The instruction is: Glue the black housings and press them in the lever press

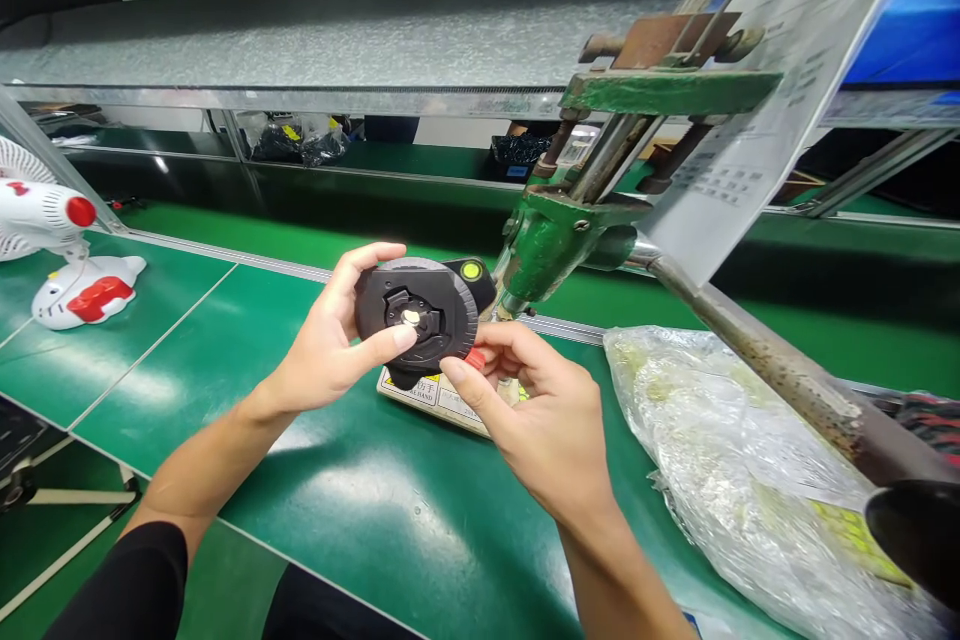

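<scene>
A round black plastic part (450,315) with a ridged rim is held up above the bench. It has a recessed square centre, and a small yellow-green bubble level (471,269) sits on a lobe at its upper right. My left hand (337,340) grips it from the left, thumb across the face near the centre. At the lower right edge my right hand (536,400) has its fingers closed on the same part, beside a small red tab (475,358). Behind both hands stands a green hand press (551,230); its pale labelled base (442,400) is partly hidden.
Clear plastic bags (720,460) with yellow-green pieces lie at the right, under the press's long lever (757,355). A white and red fan (82,290) stands at the far left. A paper sheet (757,140) hangs beside the press. A metal shelf (300,95) crosses behind.
</scene>
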The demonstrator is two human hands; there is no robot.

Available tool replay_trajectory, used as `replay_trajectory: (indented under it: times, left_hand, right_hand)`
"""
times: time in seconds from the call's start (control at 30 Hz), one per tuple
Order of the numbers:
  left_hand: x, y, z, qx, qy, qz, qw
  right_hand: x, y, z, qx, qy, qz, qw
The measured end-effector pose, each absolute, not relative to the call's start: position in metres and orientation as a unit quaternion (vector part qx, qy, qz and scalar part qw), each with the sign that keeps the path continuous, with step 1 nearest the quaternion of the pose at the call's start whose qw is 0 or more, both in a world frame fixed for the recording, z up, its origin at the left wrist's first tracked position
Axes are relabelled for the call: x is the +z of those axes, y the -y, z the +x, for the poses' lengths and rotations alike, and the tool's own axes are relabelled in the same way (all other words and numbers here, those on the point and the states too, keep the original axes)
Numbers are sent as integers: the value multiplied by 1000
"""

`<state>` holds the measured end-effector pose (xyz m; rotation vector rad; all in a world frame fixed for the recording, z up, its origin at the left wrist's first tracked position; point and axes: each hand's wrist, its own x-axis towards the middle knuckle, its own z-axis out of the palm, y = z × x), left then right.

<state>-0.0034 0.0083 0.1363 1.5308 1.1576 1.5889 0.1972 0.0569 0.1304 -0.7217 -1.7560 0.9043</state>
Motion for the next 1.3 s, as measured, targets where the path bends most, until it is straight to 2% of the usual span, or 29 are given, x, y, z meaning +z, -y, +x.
replay_trajectory:
  times: [0.3, 0.43, 0.77, 1.17, 1.3]
  left_hand:
    - [126, 5, 5, 552, -488, 675, -41]
    - [129, 5, 4, 501, -466, 717, -136]
    - [133, 8, 6, 450, -445, 758, -157]
    - [128, 9, 12, 434, -441, 768, -167]
    - [129, 8, 11, 445, -446, 764, -140]
  right_hand:
    - [121, -62, 198, 273, 776, -311, 475]
    - [115, -65, 197, 227, 796, -284, 484]
    - [112, -62, 192, 179, 817, -273, 476]
    - [110, -61, 192, 229, 821, -306, 423]
    - [111, -61, 192, 232, 820, -303, 426]
